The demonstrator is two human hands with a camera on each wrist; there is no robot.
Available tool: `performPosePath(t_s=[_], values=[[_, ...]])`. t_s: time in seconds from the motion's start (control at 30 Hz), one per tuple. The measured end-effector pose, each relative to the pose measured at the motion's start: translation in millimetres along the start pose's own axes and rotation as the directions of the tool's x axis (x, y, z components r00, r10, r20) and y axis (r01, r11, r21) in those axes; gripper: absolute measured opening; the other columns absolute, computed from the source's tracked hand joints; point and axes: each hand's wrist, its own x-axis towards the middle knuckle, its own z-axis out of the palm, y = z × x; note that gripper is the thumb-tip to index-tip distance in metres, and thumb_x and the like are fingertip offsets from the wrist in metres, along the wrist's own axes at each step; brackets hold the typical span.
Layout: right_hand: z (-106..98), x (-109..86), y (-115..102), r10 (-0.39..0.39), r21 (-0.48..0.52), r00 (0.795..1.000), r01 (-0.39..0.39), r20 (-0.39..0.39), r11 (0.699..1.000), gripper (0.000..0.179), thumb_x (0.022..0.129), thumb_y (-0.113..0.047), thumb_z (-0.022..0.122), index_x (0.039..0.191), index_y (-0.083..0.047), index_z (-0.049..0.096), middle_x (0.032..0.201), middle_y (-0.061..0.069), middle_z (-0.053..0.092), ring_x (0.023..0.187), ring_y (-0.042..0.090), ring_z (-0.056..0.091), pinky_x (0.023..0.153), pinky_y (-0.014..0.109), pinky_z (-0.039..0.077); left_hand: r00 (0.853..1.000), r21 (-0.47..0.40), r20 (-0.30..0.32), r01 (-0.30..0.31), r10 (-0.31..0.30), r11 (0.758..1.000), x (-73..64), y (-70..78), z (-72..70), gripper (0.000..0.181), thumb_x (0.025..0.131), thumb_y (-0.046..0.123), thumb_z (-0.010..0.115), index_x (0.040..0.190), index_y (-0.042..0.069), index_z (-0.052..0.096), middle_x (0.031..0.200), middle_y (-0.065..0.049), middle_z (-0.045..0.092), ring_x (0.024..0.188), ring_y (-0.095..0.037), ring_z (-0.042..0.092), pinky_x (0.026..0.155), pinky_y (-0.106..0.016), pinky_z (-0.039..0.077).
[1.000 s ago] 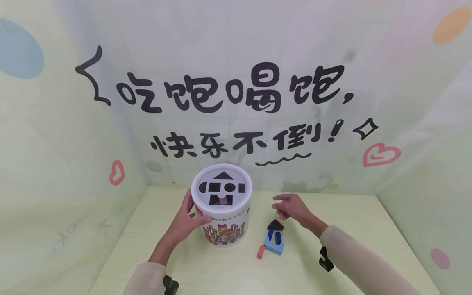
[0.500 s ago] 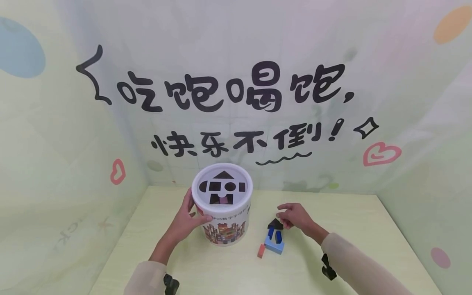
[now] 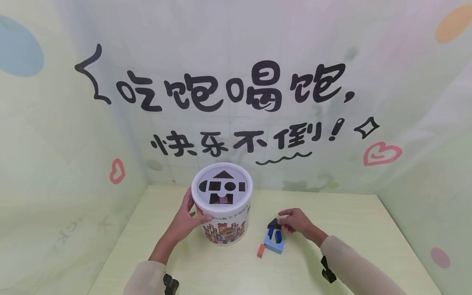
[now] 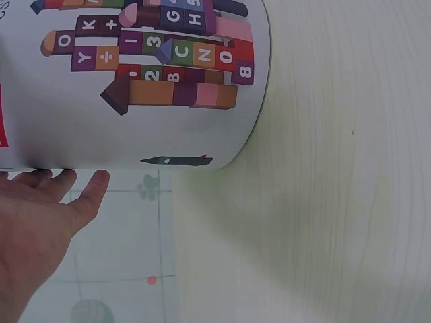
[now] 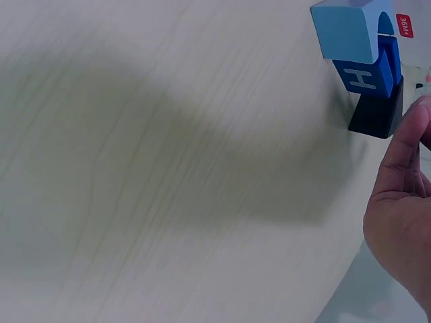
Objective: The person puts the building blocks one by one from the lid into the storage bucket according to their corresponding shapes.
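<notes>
A white toy bucket stands upright, its lid cut with shaped holes. My left hand holds its left side, thumb on the front; in the left wrist view, the left fingers meet the printed wall. To the right, a row of blocks runs away from me: a light blue notched block, two dark blue blocks, one marked H, and a black triangular block. My right hand is beside the black block, fingertips right at its edge.
A small red block lies at the near left corner of the row. A pink block shows through the lid's lower hole. The pale wooden table meets a printed fabric backdrop behind and on both sides.
My right hand has come down and nearer, from beyond the blocks to the black triangular block. The left hand and bucket stay where they were.
</notes>
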Motion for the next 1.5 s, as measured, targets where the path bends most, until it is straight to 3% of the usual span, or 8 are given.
performPosePath(t_s=[0.6, 1.17, 1.5], values=[[7, -0.5, 15, 0.062, -0.101, 0.998, -0.063, -0.015, 0.993, 0.034, 0.086, -0.004, 0.066, 0.119, 0.006, 0.064, 0.059, 0.004, 0.06, 0.045, 0.009, 0.053, 0.044, 0.021, 0.048, 1.0, 0.006, 0.001, -0.004, 0.004, 1.0, 1.8, -1.0, -0.7, 0.105, 0.078, 0.02, 0.082, 0.155, 0.031, 0.012, 0.16, -0.009, 0.026, 0.146, -0.04, 0.019, 0.104, -0.072, 0.029], [8, -1.1, 17, 0.013, -0.034, 1.0, -0.013, -0.022, 0.999, 0.021, 0.09, -0.001, 0.063, 0.107, 0.01, 0.068, 0.058, 0.002, 0.059, 0.046, 0.007, 0.053, 0.046, 0.021, 0.05, 1.0, 0.004, 0.004, -0.007, 0.007, 1.0, 1.9, -3.5, 0.4, 0.105, 0.079, 0.02, 0.081, 0.155, 0.032, 0.011, 0.16, -0.011, 0.023, 0.146, -0.041, 0.018, 0.104, -0.072, 0.027], [-2, -1.9, 6, -0.024, -0.069, 0.999, 0.022, -0.025, 0.997, 0.014, 0.09, -0.004, 0.063, 0.096, 0.007, 0.069, 0.06, 0.003, 0.06, 0.05, 0.01, 0.056, 0.049, 0.024, 0.052, 1.0, 0.008, 0.001, -0.003, 0.002, 1.0, 2.0, -2.4, -0.2, 0.104, 0.078, 0.021, 0.081, 0.155, 0.033, 0.012, 0.16, -0.01, 0.024, 0.146, -0.04, 0.019, 0.104, -0.072, 0.028]])
